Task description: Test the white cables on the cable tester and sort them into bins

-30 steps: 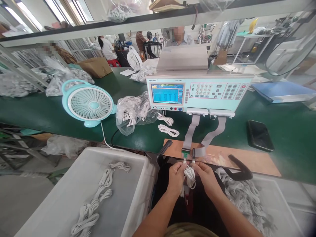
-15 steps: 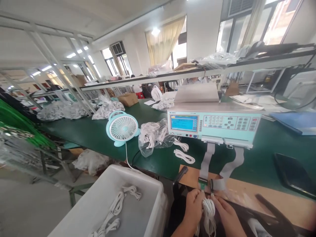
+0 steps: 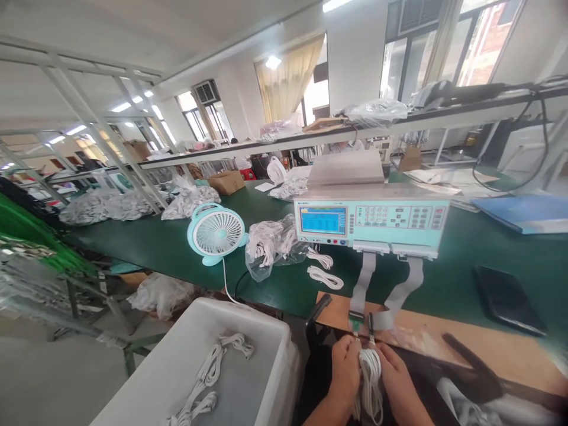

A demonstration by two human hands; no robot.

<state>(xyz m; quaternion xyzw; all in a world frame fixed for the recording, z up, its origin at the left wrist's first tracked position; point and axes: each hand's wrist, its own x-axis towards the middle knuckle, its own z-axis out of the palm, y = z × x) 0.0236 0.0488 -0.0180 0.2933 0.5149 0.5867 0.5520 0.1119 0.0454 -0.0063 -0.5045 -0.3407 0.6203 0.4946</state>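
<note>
A bundled white cable (image 3: 371, 381) hangs between my two hands below the edge of the bench. My left hand (image 3: 345, 365) pinches one end of it, close against a small green connector board (image 3: 356, 324). Fingers of my right hand (image 3: 393, 368) close on the other end, beside a dark connector (image 3: 371, 323). Grey ribbon cables (image 3: 364, 281) run from these connectors up to a light-blue cable tester (image 3: 399, 220) with a lit blue screen. My fingers hide most of the plugs, so how deep they sit is not visible.
Left of my hands stands a grey-white bin (image 3: 261, 322) with several bundled cables inside. Two white cable bundles (image 3: 325, 277) lie before the tester, near a plastic bag of cables (image 3: 266, 248) and a light-blue fan (image 3: 218, 232). A black phone (image 3: 510, 299) rests at right.
The view has turned slightly, so the bench items and my hands appear a little farther left. Both hands keep their grip at the connectors. The tester screen's content looks different.
</note>
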